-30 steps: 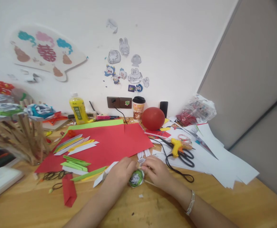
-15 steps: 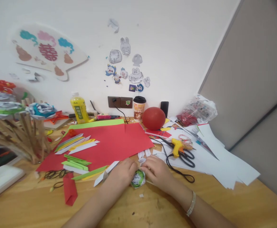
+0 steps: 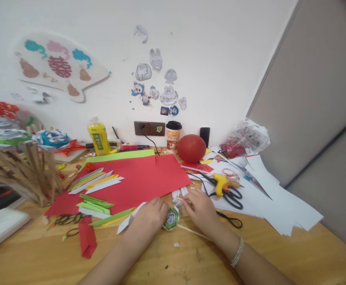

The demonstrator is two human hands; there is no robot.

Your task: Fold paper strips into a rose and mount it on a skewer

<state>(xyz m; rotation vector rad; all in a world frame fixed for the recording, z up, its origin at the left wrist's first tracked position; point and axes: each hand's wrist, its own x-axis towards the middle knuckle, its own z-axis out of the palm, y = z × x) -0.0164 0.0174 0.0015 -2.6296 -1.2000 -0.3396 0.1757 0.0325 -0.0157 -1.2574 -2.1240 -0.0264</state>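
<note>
A small round coil of green and white folded paper is just above the table at the centre, tilted so its spiral face shows. My left hand is closed on its left edge, with the fingertips partly hidden. To the right of the coil, my right hand is closed in a pinch on a thin pale stick, whose tip pokes out past the fingers. A second thin pale stick runs from below the coil to under my right wrist. White folded paper strips lie beside my left hand.
Red paper sheet lies behind the hands, with green strips on it. A yellow glue gun, black-handled scissors and white sheets are at right. Behind stand a red balloon, a cup and a bottle.
My right hand has drawn slightly away from the paper coil, and the pale stick in its fingers now shows. The coil has turned, showing more of its spiral face.
</note>
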